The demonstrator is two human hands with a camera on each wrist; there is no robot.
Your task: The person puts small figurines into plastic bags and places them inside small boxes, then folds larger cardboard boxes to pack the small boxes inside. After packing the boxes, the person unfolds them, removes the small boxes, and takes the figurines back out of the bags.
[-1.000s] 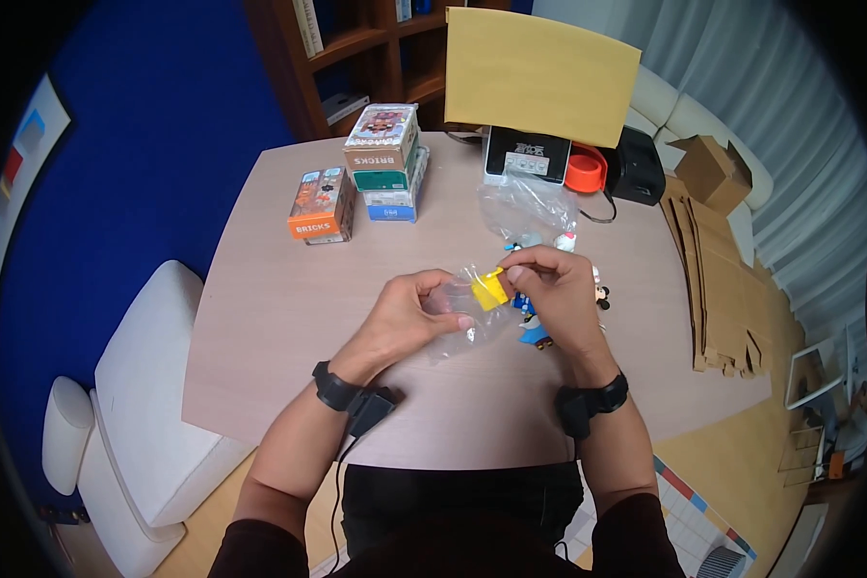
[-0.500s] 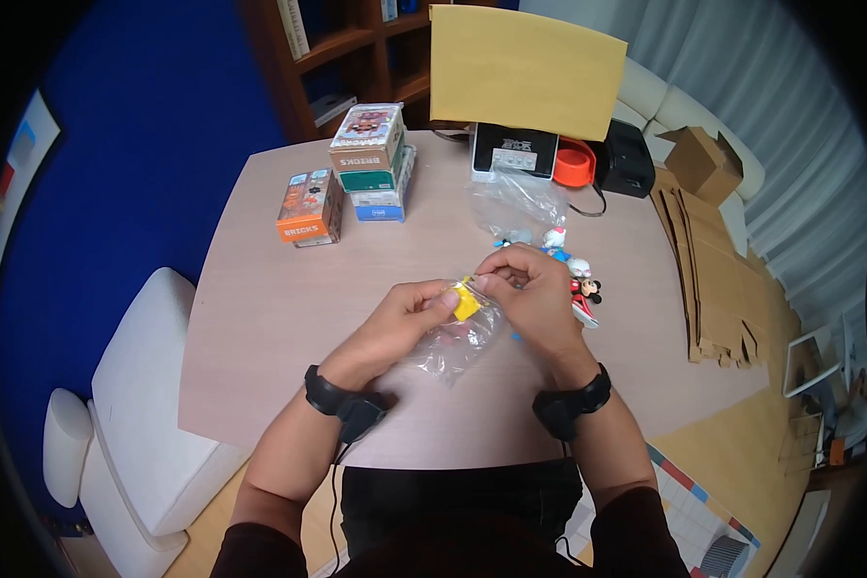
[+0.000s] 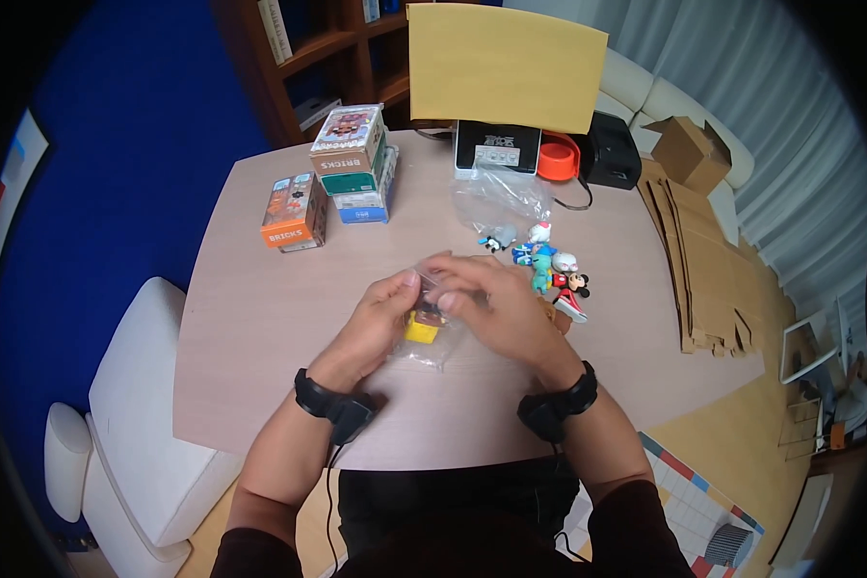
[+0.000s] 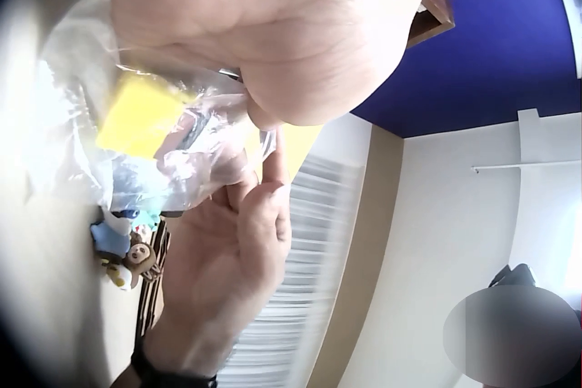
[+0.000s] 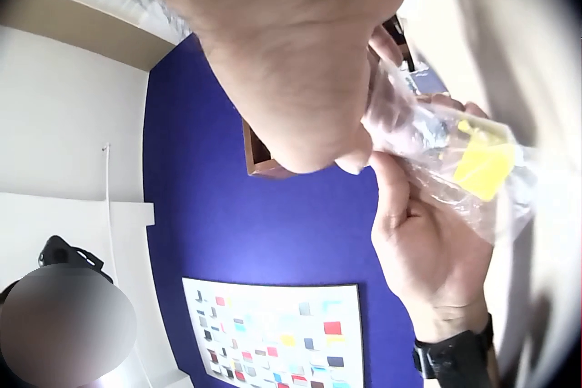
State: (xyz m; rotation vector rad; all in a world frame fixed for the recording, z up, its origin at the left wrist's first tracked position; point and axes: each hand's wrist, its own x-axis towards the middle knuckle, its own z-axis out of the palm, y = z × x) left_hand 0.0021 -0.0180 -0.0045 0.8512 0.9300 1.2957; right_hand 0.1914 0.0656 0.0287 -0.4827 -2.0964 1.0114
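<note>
A clear plastic bag (image 3: 424, 358) with a yellow block (image 3: 422, 328) inside hangs between the two hands over the table. My left hand (image 3: 378, 318) pinches the bag's upper edge between thumb and fingers. At the bag's top, my right hand (image 3: 499, 308) has its thumb and fingers on the plastic. Both wrist views show the yellow block (image 4: 142, 117) (image 5: 484, 164) low in the bag, beside something darker that is hard to make out. Several small figures, one with black round ears (image 3: 578, 283), lie right of my right hand.
A stack of boxes (image 3: 349, 159) and an orange box (image 3: 295, 210) stand at the back left. Behind the figures lies another clear bag (image 3: 501, 196), near a red ring-shaped object (image 3: 557, 157) and a black device (image 3: 612, 151). Flattened cardboard (image 3: 689, 260) lies along the right side.
The yellow block has moved left and down with the bag, now deeper inside it. Both hands have shifted left in view, and more figures show beside the right hand.
</note>
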